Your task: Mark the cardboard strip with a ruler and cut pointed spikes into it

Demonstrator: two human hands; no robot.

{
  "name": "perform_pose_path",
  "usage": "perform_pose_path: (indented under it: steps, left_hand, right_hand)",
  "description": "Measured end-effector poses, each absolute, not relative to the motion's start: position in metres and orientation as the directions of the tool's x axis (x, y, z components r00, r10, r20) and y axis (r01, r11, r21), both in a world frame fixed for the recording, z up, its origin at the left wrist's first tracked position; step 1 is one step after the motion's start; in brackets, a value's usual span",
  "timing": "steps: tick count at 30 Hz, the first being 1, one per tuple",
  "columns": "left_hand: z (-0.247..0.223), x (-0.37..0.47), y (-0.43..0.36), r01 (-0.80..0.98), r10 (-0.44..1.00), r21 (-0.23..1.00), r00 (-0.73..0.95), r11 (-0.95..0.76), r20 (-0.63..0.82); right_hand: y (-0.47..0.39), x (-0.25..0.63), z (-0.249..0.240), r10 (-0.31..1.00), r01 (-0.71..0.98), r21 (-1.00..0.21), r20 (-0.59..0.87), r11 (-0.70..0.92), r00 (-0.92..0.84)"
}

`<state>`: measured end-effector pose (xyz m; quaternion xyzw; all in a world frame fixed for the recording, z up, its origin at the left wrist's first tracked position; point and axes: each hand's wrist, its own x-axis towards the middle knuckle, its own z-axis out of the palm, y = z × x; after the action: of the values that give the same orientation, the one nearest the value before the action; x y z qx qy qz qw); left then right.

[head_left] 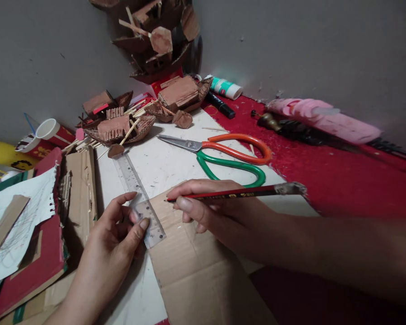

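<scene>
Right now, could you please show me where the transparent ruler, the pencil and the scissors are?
Transparent ruler (141, 203), head view: clear strip, near its middle.
Pencil (235, 195), head view: red-and-black barrel.
Scissors (189, 144), head view: metal pivot between blades and handles.

A dimly lit grey wall (307, 54), flecked with small marks, rises behind a red surface (355, 185).

Brown cardboard (203, 280): flat, creased, on white board (176, 167), running past board's near edge. Clear plastic ruler (156, 228): slanted, near end overlapping cardboard's far left corner. Red-and-black pencil (237, 194): held almost level, sharpened tip leftward near ruler; contact with cardboard unclear.
</scene>
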<state>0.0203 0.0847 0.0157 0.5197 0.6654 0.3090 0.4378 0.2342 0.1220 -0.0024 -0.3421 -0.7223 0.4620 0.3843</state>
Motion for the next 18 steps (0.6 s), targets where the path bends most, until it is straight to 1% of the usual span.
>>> perform_pose_path:
  steps: [5, 11, 14, 18]
  left_hand:
    - [0.0169, 0.0213, 0.0837, 0.377, 0.959, 0.882, -0.083, 0.283, -0.272]
    - [0.0167, 0.022, 0.0841, 0.387, 0.954, 0.873, -0.091, 0.297, -0.285]
    - [0.0171, 0.0224, 0.0845, 0.374, 0.952, 0.877, -0.085, 0.303, -0.293]
    - [0.0175, 0.0223, 0.0831, 0.33, 0.95, 0.891, -0.093, 0.312, -0.298]
  right_hand:
    - [0.1216, 0.2337, -0.0059, 0.845, 0.121, -0.934, 0.243, 0.337, -0.476]
    - [0.1199, 0.2313, -0.0063, 0.871, 0.123, -0.945, 0.222, 0.303, -0.439]
    - [0.1203, 0.2301, -0.0078, 0.874, 0.094, -0.945, 0.248, 0.313, -0.417]
    - [0.1211, 0.2298, -0.0116, 0.862, 0.07, -0.944, 0.262, 0.322, -0.434]
